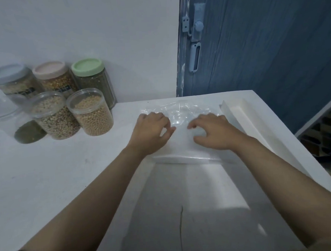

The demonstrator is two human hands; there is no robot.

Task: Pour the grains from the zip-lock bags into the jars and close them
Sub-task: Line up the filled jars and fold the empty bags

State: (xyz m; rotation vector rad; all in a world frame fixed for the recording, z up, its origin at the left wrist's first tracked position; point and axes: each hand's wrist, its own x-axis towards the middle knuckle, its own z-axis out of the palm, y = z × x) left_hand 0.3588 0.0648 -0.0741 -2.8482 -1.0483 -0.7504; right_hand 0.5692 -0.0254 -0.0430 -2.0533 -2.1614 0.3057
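Counter [47,171] white, door [272,51] blue with wood grain. Lids were grey-blue [8,73], pink [49,69], green [87,67]. Clear jars held tan [93,118], beige-mixed [56,120], dark green [28,131] grains. Zip-lock bag [181,112] transparent.
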